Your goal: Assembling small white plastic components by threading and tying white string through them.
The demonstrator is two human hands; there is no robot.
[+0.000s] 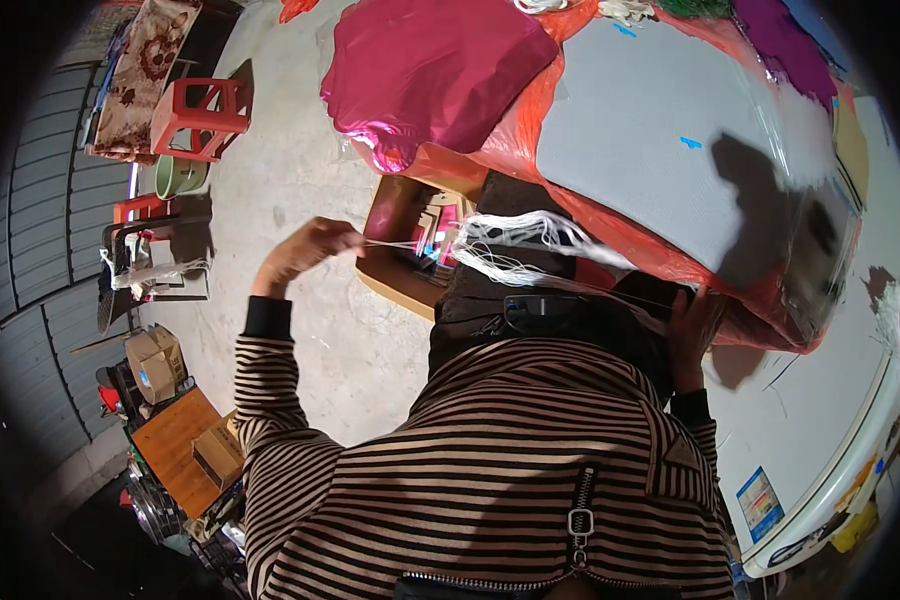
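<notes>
A loose bundle of white string (pixel 510 262) lies across my dark-trousered lap. My left hand (pixel 315 247) is out to the left with its fingers pinched on thin white strands, which stretch taut from the bundle. On the other side, my right hand (pixel 694 325) is beside the red plastic sheet's lower edge, fingers curled. Thin strands run from the bundle toward it, but what it grips is hidden. Below my left hand's strands, an open cardboard box (pixel 395 285) holds pink and tan card pieces (pixel 435 228).
A grey-white sheet stack (pixel 630 130) in red plastic (pixel 515 130) stands ahead right, beside a shiny magenta sheet (pixel 435 75). To the left are a red stool (pixel 200 118), a green bucket (pixel 182 176), a black chair (pixel 120 270) and cardboard boxes (pixel 155 362). A white surface (pixel 810 410) lies right.
</notes>
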